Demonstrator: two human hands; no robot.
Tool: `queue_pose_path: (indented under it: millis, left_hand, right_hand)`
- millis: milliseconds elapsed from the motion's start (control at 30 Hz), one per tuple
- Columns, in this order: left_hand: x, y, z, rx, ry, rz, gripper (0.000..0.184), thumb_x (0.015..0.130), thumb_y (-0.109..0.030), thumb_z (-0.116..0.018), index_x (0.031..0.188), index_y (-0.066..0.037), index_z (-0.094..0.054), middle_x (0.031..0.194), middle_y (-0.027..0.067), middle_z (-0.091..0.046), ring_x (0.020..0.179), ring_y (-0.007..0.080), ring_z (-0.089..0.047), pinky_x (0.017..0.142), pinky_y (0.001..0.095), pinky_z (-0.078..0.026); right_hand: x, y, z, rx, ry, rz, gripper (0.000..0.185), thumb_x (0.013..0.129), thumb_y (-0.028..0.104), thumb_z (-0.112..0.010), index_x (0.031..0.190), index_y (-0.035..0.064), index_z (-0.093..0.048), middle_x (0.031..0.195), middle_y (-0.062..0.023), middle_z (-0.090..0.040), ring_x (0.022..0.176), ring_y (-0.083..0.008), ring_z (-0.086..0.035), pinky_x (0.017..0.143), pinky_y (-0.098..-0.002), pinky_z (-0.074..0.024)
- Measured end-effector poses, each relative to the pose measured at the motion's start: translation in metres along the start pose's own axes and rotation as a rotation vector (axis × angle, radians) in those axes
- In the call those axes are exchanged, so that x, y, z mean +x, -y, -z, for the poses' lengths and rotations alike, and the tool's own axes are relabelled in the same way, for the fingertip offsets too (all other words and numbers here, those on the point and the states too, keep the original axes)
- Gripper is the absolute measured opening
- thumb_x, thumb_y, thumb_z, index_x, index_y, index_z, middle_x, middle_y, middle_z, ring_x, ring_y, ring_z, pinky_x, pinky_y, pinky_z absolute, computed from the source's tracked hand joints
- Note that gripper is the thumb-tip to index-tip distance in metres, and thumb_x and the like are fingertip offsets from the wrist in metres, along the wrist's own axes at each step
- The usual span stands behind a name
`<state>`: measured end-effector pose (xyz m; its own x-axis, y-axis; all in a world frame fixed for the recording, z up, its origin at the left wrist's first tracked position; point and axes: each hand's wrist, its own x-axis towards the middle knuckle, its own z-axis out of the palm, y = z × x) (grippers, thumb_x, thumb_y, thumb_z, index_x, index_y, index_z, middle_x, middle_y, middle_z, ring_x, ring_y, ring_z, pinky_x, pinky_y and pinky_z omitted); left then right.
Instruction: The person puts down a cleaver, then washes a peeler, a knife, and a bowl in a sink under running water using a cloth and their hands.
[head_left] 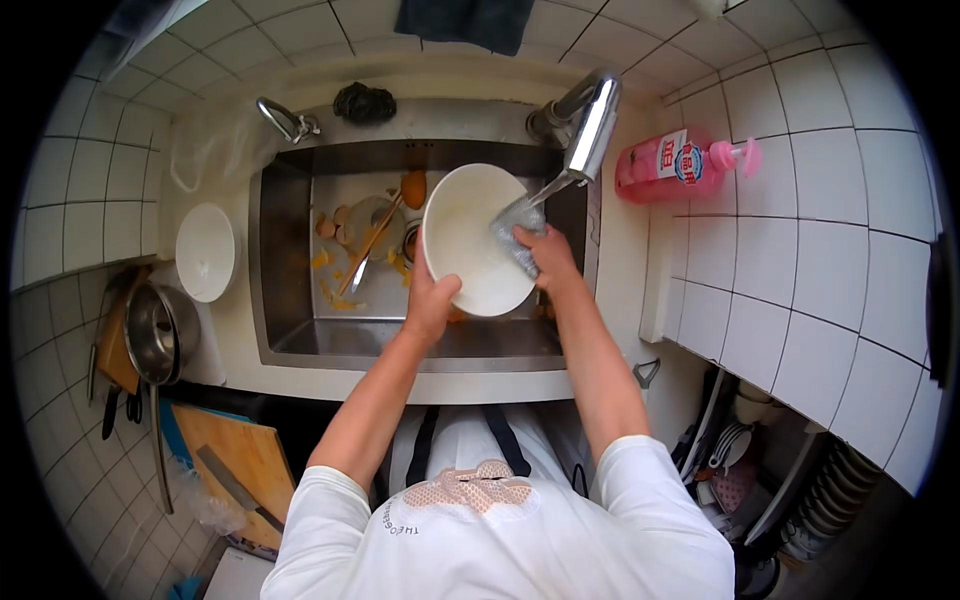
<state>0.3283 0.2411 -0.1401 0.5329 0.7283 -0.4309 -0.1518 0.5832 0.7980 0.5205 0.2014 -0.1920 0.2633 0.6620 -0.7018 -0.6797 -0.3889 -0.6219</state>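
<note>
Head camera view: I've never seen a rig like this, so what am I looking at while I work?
There is no machine here, only a person's two bare hands, seen in one picture from a camera on their head, looking down. The left hand holds a large white bowl; the right hand presses a greyish scrubber inside its rim, under the running tap. Below, in the metal sink, lie chopsticks and food scraps. A smaller bowl sits left; a pink pump bottle, right.
</note>
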Motion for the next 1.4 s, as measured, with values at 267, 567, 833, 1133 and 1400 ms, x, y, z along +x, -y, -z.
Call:
queue_pose_path:
  millis: [267, 567, 833, 1133, 1400]
  left_hand:
    - [0.009, 0.02, 0.021, 0.196, -0.002, -0.132, 0.088, 0.056, -0.006, -0.05, 0.137, -0.008, -0.015, 0.129, 0.0099, -0.034, 0.119, 0.0233, -0.036, 0.101, 0.0313, -0.027]
    - [0.005, 0.051, 0.02, 0.246, -0.13, -0.314, 0.084, 0.057, -0.004, -0.05, 0.134, -0.007, -0.019, 0.121, 0.0083, -0.04, 0.112, 0.0205, -0.04, 0.095, 0.0297, -0.033]
    - [0.025, -0.02, 0.036, 0.252, 0.182, 0.196, 0.078, 0.058, -0.003, -0.052, 0.131, -0.006, -0.025, 0.115, 0.0094, -0.045, 0.11, 0.0205, -0.042, 0.094, 0.0302, -0.034]
    - [0.002, 0.069, 0.024, 0.093, -0.136, -0.16, 0.072, 0.059, -0.006, -0.055, 0.127, -0.001, -0.03, 0.112, 0.0092, -0.048, 0.106, 0.0198, -0.045, 0.095, 0.0303, -0.033]
    - [0.022, 0.026, 0.055, 0.158, 0.144, 0.295, 0.065, 0.055, -0.001, -0.052, 0.119, -0.001, -0.04, 0.104, 0.0078, -0.053, 0.095, 0.0198, -0.053, 0.08, 0.029, -0.044]
  right_hand:
    - [0.0, -0.025, -0.011, 0.089, -0.223, 0.042, 0.029, 0.075, 0.002, -0.063, 0.102, -0.0012, -0.054, 0.091, -0.0106, -0.061, 0.076, -0.0207, -0.061, 0.066, -0.0348, -0.0509]
    - [-0.001, -0.035, -0.01, 0.115, -0.23, 0.006, 0.03, 0.073, -0.001, -0.063, 0.102, -0.002, -0.054, 0.094, -0.0113, -0.059, 0.08, -0.0207, -0.061, 0.071, -0.0343, -0.0515]
    - [0.043, 0.031, 0.008, -0.277, 0.083, 0.029, 0.033, 0.073, -0.001, -0.062, 0.105, -0.0025, -0.053, 0.094, -0.0112, -0.06, 0.078, -0.0198, -0.06, 0.068, -0.0327, -0.0508]
    - [0.009, -0.047, 0.01, 0.14, -0.234, -0.065, 0.03, 0.075, -0.001, -0.063, 0.103, -0.0015, -0.053, 0.092, -0.0111, -0.06, 0.081, -0.0232, -0.061, 0.072, -0.0357, -0.0503]
    - [0.084, 0.032, 0.004, -1.101, 0.204, 0.307, 0.047, 0.067, 0.018, -0.072, 0.107, -0.001, -0.056, 0.096, -0.0152, -0.061, 0.081, -0.0244, -0.06, 0.075, -0.0335, -0.0479]
